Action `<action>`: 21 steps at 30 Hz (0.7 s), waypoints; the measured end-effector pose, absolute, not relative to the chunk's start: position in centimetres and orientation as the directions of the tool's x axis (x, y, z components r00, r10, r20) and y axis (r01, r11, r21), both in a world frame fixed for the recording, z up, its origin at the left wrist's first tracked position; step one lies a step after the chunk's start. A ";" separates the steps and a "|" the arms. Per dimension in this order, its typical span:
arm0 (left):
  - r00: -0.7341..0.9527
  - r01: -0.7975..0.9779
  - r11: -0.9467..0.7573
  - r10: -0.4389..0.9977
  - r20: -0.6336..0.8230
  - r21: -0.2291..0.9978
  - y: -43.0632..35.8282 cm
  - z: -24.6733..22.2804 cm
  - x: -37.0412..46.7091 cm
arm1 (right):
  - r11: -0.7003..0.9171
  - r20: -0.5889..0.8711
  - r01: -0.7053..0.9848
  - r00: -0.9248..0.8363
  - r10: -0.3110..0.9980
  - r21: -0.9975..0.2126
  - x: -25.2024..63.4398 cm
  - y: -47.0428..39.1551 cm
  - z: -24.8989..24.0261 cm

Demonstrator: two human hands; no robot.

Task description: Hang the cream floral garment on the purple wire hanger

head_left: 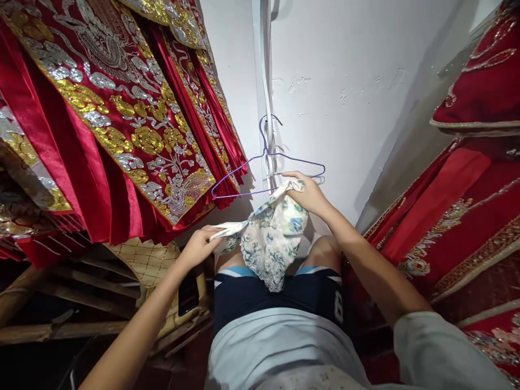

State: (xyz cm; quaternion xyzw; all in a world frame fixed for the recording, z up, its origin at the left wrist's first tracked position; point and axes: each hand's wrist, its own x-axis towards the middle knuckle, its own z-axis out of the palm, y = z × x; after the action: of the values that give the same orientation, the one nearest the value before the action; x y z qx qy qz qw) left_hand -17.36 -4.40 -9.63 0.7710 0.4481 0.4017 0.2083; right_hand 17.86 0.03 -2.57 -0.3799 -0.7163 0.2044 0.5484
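A white cloth with a blue and green floral print [272, 238] hangs between my two hands, over my lap. My left hand [200, 246] pinches a narrow end of it at the left. At the cloth's upper right, my right hand [306, 194] grips the top edge, fingers closed round the fabric. Just beyond the cloth, a purple hanger [292, 158] hangs against the wall with nothing on it; its lower bar passes partly behind the cloth and my right hand.
Red garments with gold and silver sequins [150, 119] hang at the left, above a bamboo chair [97, 327]. More red embroidered garments [459, 216] are on the right. A white strap [266, 65] runs down the white wall [345, 59]. A dark phone [188, 295] lies at the lower left.
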 end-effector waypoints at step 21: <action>0.026 0.655 -0.583 0.653 0.757 0.480 -0.9 -3.1 -9.8 | 0.399 0.461 0.430 0.045 0.886 -0.810 18.6 0.5 -5.1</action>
State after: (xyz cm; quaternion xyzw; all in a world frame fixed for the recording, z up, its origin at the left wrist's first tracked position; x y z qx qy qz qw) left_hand -9.78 -0.90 -3.07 0.7163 0.4564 0.5279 -0.0011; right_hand 18.65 0.54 -5.11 -0.5024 -0.6552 0.2194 0.5197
